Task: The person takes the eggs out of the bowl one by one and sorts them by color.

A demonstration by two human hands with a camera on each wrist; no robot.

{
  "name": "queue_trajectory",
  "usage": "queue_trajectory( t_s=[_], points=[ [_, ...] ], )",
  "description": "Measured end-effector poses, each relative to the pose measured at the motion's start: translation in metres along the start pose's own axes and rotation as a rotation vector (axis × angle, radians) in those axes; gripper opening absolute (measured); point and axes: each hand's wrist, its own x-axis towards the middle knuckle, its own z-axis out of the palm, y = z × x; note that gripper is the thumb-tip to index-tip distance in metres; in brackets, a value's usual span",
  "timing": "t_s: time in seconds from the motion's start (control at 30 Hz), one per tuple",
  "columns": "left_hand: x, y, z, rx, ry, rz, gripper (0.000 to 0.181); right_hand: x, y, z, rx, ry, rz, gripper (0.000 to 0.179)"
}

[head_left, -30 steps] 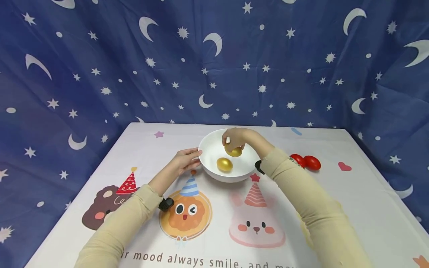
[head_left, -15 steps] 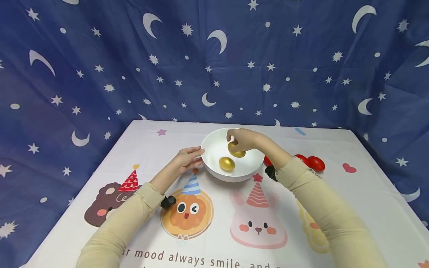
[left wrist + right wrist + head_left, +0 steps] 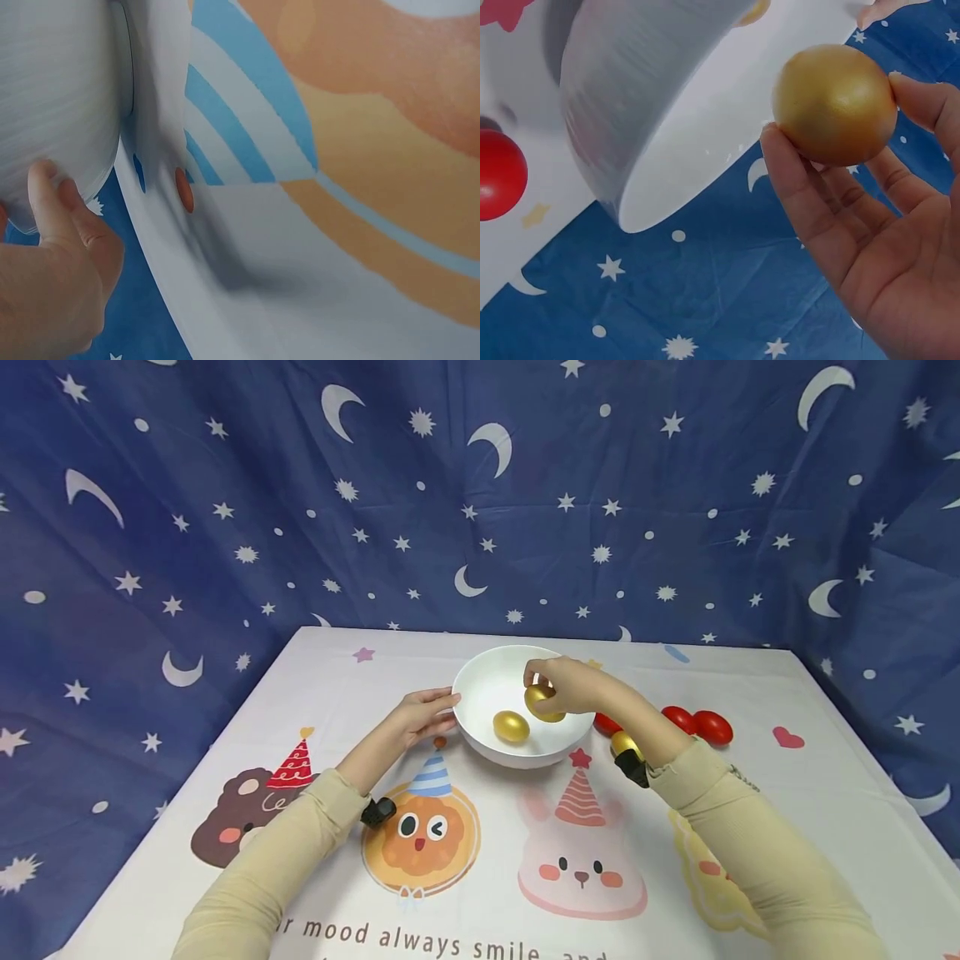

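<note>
A white bowl [image 3: 480,685] stands on the table, with one gold egg [image 3: 512,727] lying inside it. On its left side my left hand [image 3: 416,717] holds the rim; in the left wrist view, fingertips press on the bowl's outer wall [image 3: 60,90]. Over the right part of the bowl, my right hand [image 3: 573,685] pinches a second gold egg [image 3: 542,702] between thumb and fingers. The right wrist view shows that egg [image 3: 836,105] raised clear of the bowl's inside. Fingers cover part of it in the head view.
Right of the bowl lie a red egg [image 3: 607,724] and a gold egg [image 3: 624,743], partly hidden by the right arm. Farther right, two red eggs [image 3: 712,727] touch each other. A printed white cloth [image 3: 420,910] covers the table; a blue star-patterned curtain [image 3: 375,510] hangs behind.
My right hand has moved right with the gold egg, toward the bowl's right rim. A red egg and a gold egg beside the bowl have come into view. The left hand stays at the rim.
</note>
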Motion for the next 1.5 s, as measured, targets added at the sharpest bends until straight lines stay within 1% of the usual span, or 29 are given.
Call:
queue_trajectory(
  t_s=[0.13, 0.33, 0.47, 0.73, 1.0, 1.1, 1.33, 1.5],
  points=[
    [0.0, -0.002, 0.001, 0.011, -0.014, 0.006, 0.054, -0.009, 0.002, 0.002, 0.013, 0.049, -0.005, 0.026],
    [-0.002, -0.001, 0.001, 0.015, 0.001, 0.016, 0.053, -0.018, 0.002, 0.004, 0.021, 0.116, -0.049, 0.027],
    [-0.002, 0.0, 0.001, 0.013, 0.004, 0.013, 0.051, -0.024, 0.002, 0.005, 0.02, 0.14, -0.067, 0.026],
    [-0.001, 0.001, 0.002, 0.015, 0.002, 0.007, 0.052, -0.033, 0.0, 0.005, 0.032, 0.135, -0.072, 0.027],
    [-0.001, 0.002, 0.002, 0.042, 0.01, 0.002, 0.052, -0.039, 0.0, 0.008, 0.039, 0.136, -0.072, 0.025],
    [-0.001, 0.003, 0.002, 0.037, 0.012, 0.001, 0.052, -0.046, -0.001, 0.009, 0.026, 0.144, -0.061, 0.026],
    [-0.003, 0.003, 0.002, 0.031, -0.011, 0.02, 0.053, -0.063, -0.002, 0.011, 0.007, 0.168, -0.024, 0.029],
    [-0.005, 0.004, 0.002, 0.024, -0.015, 0.016, 0.053, -0.076, -0.001, 0.013, 0.0, 0.182, -0.004, 0.03]
  ],
)
